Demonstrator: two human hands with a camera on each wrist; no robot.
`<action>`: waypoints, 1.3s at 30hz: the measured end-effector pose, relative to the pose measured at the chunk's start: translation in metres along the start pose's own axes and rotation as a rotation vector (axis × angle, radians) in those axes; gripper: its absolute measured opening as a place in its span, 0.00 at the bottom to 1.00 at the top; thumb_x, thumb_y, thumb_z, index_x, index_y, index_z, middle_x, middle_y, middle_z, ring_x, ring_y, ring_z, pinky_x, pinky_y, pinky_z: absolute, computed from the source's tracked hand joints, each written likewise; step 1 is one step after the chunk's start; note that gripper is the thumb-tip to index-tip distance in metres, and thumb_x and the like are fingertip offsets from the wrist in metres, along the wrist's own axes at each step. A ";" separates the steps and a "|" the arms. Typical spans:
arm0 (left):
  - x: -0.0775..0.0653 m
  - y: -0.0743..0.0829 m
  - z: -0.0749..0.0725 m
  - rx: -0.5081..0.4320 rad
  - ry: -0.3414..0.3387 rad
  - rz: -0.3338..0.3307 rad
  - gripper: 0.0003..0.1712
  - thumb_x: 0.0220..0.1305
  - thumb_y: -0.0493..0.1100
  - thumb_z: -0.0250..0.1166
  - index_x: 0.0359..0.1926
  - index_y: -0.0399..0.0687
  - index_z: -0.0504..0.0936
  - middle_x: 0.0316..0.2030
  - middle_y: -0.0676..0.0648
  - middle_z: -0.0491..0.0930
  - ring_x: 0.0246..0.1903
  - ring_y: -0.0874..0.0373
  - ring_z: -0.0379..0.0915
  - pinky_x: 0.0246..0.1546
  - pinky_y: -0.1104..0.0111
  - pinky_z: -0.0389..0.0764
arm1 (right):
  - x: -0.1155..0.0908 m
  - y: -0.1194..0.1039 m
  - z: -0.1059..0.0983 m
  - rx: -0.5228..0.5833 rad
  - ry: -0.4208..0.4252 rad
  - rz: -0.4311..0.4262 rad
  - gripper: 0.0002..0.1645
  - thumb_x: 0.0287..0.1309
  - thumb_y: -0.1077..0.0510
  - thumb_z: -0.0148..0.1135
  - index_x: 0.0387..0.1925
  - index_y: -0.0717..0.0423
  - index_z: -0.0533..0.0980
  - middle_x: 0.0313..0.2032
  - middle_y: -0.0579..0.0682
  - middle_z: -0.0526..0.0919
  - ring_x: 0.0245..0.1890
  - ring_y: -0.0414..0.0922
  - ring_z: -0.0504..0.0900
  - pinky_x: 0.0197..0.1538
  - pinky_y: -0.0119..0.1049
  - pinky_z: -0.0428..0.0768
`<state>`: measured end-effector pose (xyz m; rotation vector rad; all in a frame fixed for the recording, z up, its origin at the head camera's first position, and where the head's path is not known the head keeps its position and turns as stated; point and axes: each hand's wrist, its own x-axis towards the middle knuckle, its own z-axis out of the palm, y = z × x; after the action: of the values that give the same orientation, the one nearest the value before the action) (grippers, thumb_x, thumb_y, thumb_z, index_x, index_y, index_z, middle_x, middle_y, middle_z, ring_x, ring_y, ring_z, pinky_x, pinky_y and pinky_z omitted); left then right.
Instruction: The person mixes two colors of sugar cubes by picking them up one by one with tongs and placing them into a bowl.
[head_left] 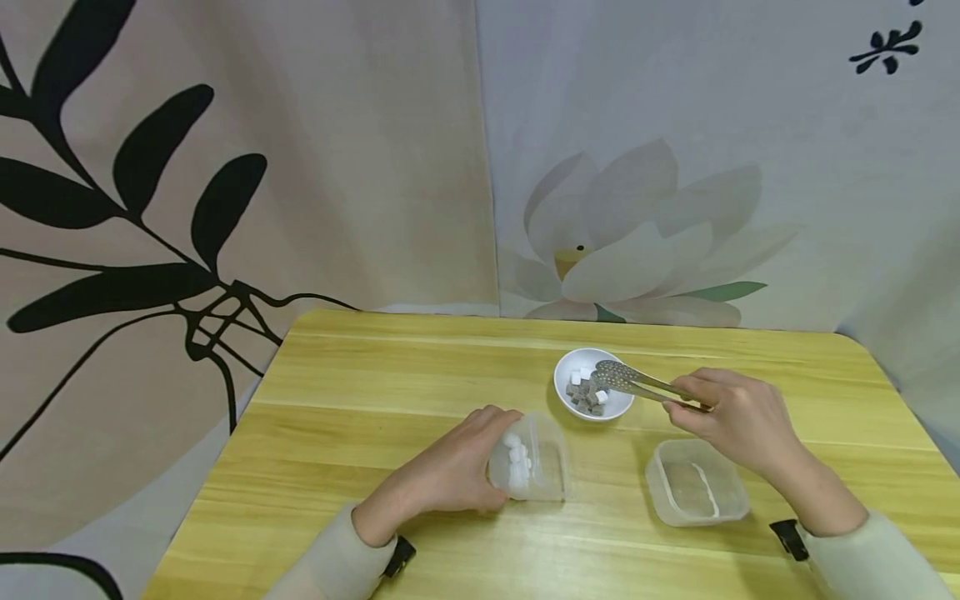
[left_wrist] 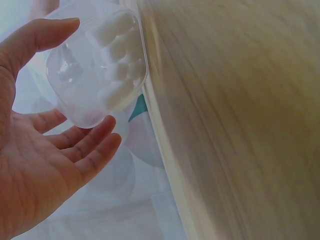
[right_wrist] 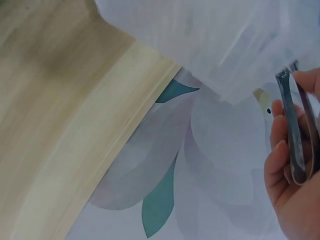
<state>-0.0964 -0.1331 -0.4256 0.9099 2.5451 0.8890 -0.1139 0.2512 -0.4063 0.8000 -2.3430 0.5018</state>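
My left hand (head_left: 457,467) grips a clear plastic tub (head_left: 534,462) tilted on its side on the yellow table (head_left: 390,392). Several white cubes (head_left: 517,457) lie in the tub. In the left wrist view the thumb and fingers (left_wrist: 75,150) curl round the tub (left_wrist: 97,65), with the white cubes (left_wrist: 117,65) inside. My right hand (head_left: 738,417) pinches metal tongs (head_left: 637,383). Their perforated tips reach over a small white bowl (head_left: 581,367) with grey and white cubes (head_left: 588,392). The right wrist view shows the tongs' handle end (right_wrist: 297,130) in my fingers.
A second clear tub (head_left: 697,482) stands upright and holds nothing, just under my right wrist. Printed fabric backdrops (head_left: 637,167) hang behind the table's far edge. Bare tabletop stretches to the left and far side.
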 end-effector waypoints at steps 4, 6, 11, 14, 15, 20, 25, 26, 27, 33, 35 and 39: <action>0.002 0.000 0.000 0.003 0.000 -0.001 0.59 0.44 0.39 0.80 0.78 0.44 0.62 0.64 0.47 0.71 0.59 0.58 0.67 0.62 0.60 0.76 | 0.000 -0.003 0.002 0.029 0.014 -0.023 0.18 0.62 0.45 0.61 0.30 0.51 0.88 0.28 0.42 0.87 0.19 0.30 0.73 0.17 0.25 0.66; 0.003 0.001 -0.001 0.000 -0.002 -0.008 0.59 0.44 0.39 0.80 0.78 0.44 0.62 0.64 0.47 0.71 0.59 0.58 0.67 0.63 0.60 0.76 | 0.001 -0.006 0.004 0.049 0.030 -0.053 0.20 0.65 0.43 0.59 0.30 0.51 0.88 0.27 0.42 0.87 0.18 0.31 0.74 0.17 0.25 0.67; 0.003 0.001 -0.001 -0.002 -0.011 -0.021 0.60 0.44 0.39 0.79 0.79 0.45 0.61 0.65 0.48 0.70 0.60 0.58 0.67 0.64 0.60 0.75 | 0.004 -0.020 0.007 0.095 0.035 -0.111 0.30 0.72 0.37 0.53 0.28 0.52 0.88 0.27 0.41 0.87 0.18 0.35 0.78 0.18 0.24 0.71; 0.003 0.001 -0.001 0.000 -0.013 -0.020 0.60 0.44 0.39 0.79 0.79 0.44 0.61 0.66 0.48 0.70 0.60 0.58 0.66 0.64 0.60 0.75 | 0.004 -0.029 0.007 0.120 0.025 -0.133 0.31 0.73 0.37 0.52 0.28 0.52 0.88 0.28 0.41 0.87 0.20 0.37 0.81 0.20 0.25 0.73; 0.002 0.001 -0.001 0.001 -0.012 -0.020 0.60 0.44 0.39 0.79 0.79 0.44 0.61 0.66 0.48 0.70 0.60 0.58 0.66 0.64 0.60 0.75 | 0.004 -0.032 0.008 0.126 0.021 -0.138 0.31 0.73 0.37 0.52 0.28 0.53 0.88 0.28 0.41 0.87 0.20 0.38 0.82 0.20 0.25 0.73; 0.002 0.001 0.000 0.004 -0.012 -0.025 0.60 0.44 0.39 0.79 0.79 0.45 0.61 0.66 0.48 0.69 0.61 0.58 0.66 0.65 0.59 0.75 | 0.003 -0.041 0.013 0.158 0.012 -0.162 0.29 0.71 0.38 0.54 0.29 0.52 0.88 0.28 0.40 0.87 0.21 0.36 0.81 0.21 0.23 0.73; 0.002 0.001 -0.001 0.007 -0.015 -0.028 0.61 0.44 0.39 0.79 0.79 0.46 0.60 0.66 0.49 0.69 0.62 0.58 0.66 0.65 0.60 0.75 | 0.004 -0.048 0.023 0.189 0.008 -0.199 0.20 0.65 0.45 0.60 0.29 0.53 0.87 0.28 0.42 0.87 0.22 0.37 0.81 0.21 0.23 0.74; 0.002 0.001 -0.001 0.008 -0.016 -0.025 0.60 0.44 0.40 0.79 0.79 0.46 0.60 0.66 0.49 0.69 0.62 0.59 0.66 0.65 0.60 0.75 | 0.004 -0.049 0.024 0.185 0.001 -0.203 0.19 0.64 0.45 0.61 0.29 0.53 0.87 0.28 0.42 0.87 0.23 0.37 0.82 0.22 0.24 0.75; 0.002 0.001 -0.001 0.010 -0.016 -0.023 0.60 0.45 0.40 0.79 0.79 0.46 0.60 0.66 0.49 0.69 0.61 0.59 0.67 0.64 0.60 0.75 | 0.004 -0.051 0.026 0.177 -0.006 -0.208 0.18 0.63 0.46 0.62 0.29 0.53 0.88 0.29 0.42 0.87 0.24 0.38 0.83 0.22 0.25 0.76; 0.003 0.000 -0.001 0.019 -0.020 -0.018 0.60 0.45 0.40 0.80 0.79 0.46 0.60 0.66 0.49 0.69 0.62 0.58 0.67 0.65 0.60 0.75 | 0.006 -0.064 0.036 0.119 -0.059 -0.233 0.17 0.64 0.45 0.63 0.32 0.52 0.87 0.31 0.41 0.85 0.26 0.37 0.82 0.23 0.29 0.79; 0.003 0.000 -0.001 0.020 -0.020 -0.019 0.60 0.45 0.40 0.80 0.79 0.46 0.60 0.66 0.49 0.69 0.62 0.58 0.67 0.65 0.60 0.75 | 0.008 -0.068 0.039 0.108 -0.073 -0.238 0.13 0.60 0.47 0.67 0.32 0.53 0.86 0.31 0.41 0.84 0.26 0.36 0.80 0.22 0.29 0.78; 0.002 0.000 -0.001 0.017 -0.018 -0.020 0.61 0.45 0.40 0.80 0.79 0.46 0.60 0.66 0.49 0.70 0.63 0.58 0.66 0.66 0.59 0.74 | 0.012 -0.075 0.046 0.089 -0.081 -0.253 0.12 0.46 0.52 0.75 0.33 0.55 0.87 0.31 0.43 0.85 0.26 0.38 0.80 0.22 0.30 0.78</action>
<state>-0.0986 -0.1319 -0.4250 0.8911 2.5464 0.8507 -0.0925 0.1664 -0.4210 1.1601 -2.2614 0.4742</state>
